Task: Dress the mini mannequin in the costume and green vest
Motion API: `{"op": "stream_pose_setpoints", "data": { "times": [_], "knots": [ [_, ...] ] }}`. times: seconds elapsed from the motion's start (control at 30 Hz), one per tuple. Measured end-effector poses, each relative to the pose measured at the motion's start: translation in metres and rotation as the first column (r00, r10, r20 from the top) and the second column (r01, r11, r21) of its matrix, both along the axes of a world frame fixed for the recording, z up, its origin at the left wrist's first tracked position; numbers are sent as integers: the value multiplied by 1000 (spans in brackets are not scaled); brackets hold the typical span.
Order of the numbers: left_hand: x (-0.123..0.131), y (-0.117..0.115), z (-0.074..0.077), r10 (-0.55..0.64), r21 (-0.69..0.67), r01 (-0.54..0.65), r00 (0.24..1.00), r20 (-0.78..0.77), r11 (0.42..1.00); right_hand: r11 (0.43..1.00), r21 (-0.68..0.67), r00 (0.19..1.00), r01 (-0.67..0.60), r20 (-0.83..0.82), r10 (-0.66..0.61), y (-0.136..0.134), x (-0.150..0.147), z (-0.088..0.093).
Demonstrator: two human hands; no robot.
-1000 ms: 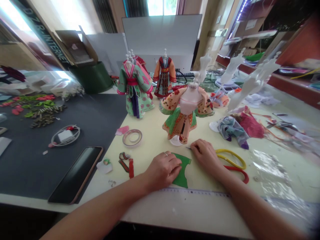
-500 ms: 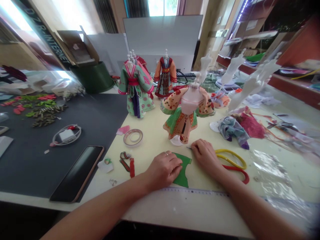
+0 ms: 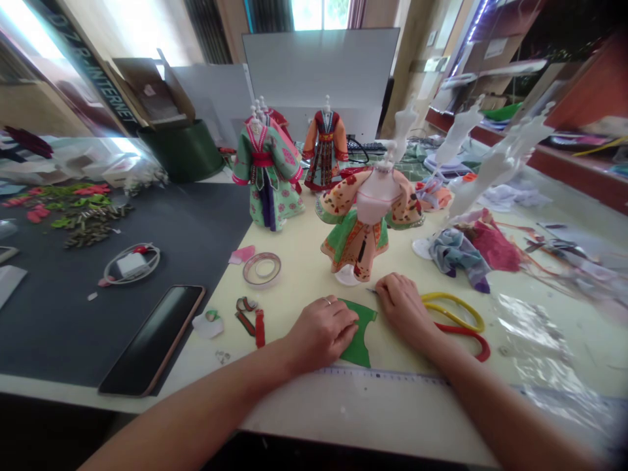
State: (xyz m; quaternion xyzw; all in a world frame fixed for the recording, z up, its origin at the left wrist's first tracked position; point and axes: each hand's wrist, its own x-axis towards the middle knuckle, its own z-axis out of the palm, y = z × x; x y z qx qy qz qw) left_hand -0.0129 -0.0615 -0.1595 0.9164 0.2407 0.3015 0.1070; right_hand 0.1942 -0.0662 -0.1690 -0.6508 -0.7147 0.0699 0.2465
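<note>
The left hand point(image 3: 326, 330) rests on a piece of green cloth point(image 3: 362, 347), its fingers bent and close together. I can't tell if it pinches the cloth or just presses on it. The right hand point(image 3: 402, 301) lies on the table point(image 3: 304, 261) just past the cloth, fingers curled in. A thin dark tip point(image 3: 371, 290) pokes out by its fingertips, but I can't tell what it is or if the hand grips it. Scissors point(image 3: 481, 320) with yellow and red handles lie partly under the right arm.

The green cloth is flat, between the hands, with a ruler point(image 3: 407, 377) along its near side. This looks like keeping the cloth still and smooth. The next move seems to call for a steady left hand and careful right fingers.
</note>
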Motion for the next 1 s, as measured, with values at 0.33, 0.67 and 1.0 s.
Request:
{"op": "stream_pose_setpoints", "data": {
  "times": [0.33, 0.67, 1.0],
  "knots": [
    [0, 0, 0, 0, 0, 0, 1000, -12, 1000, 1000, 20, 1000, -2, -30, 2, 0, -1, 0],
    [-1, 0, 1, 3, -2, -3, 1000, -9, 1000, 1000, 24, 995, 7, -99, -5, -2, 1, 6],
    [-1, -1, 4, -3, 25, 4, 1000, -17, 1000, 1000, 3, 997, 12, -74, -12, 2, 2, 6]
  ]
}}
